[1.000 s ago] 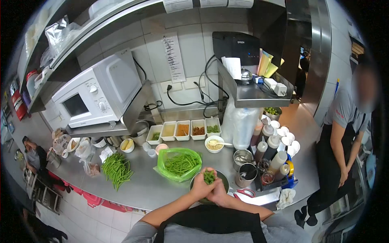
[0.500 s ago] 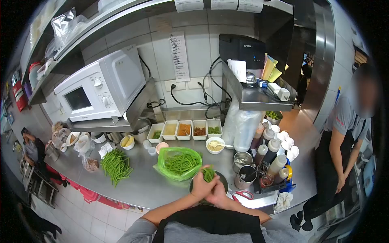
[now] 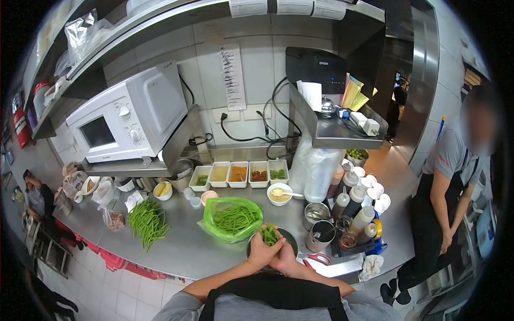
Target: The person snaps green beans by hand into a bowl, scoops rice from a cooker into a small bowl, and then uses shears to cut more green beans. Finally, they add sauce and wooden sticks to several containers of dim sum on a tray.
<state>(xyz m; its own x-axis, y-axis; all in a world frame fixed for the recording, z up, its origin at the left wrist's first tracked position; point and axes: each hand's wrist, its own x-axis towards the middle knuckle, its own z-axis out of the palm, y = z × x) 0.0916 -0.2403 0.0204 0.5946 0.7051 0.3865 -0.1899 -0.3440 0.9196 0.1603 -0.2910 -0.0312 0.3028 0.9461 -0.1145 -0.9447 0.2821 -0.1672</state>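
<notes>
Both my hands are cupped together over a metal bowl, around a bunch of green beans cut or snapped short. My left hand wraps the bunch from the left, and my right hand presses against it from the right. Some of the bowl is hidden behind my hands and wrists. Just left of them, a bright green plastic bag stands open with many green beans inside. Farther left, a loose pile of long green beans lies on the steel counter.
Red-handled scissors lie right of the bowl, near a metal cup and squeeze bottles. Behind are small food trays and a white bowl with a spoon. A microwave sits upper left. A person stands at right.
My cupped hands stay together over the bowl, and the bean bunch has tipped slightly left and lower between them. The whole view has shifted slightly.
</notes>
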